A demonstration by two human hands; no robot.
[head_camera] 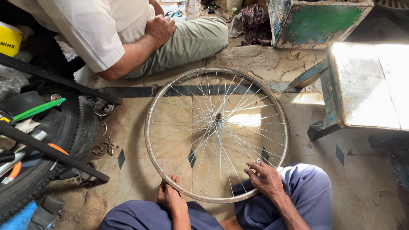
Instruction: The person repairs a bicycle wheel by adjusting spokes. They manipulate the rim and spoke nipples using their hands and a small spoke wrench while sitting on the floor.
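Head view: our left hand [169,196] grips the bike wheel [217,134] rim; right hand [265,177] pinches a small tool on a spoke, floor's near edge.

Place: I read a floor-level cycle repair workshop.
Evidence: bare wheel [217,134], tyre [47,157], loose metal parts [104,147], worn stool [362,85].

Bright, sharp daylight from the right, blown-out glare on the metal stool [366,85], soft shadows at left.
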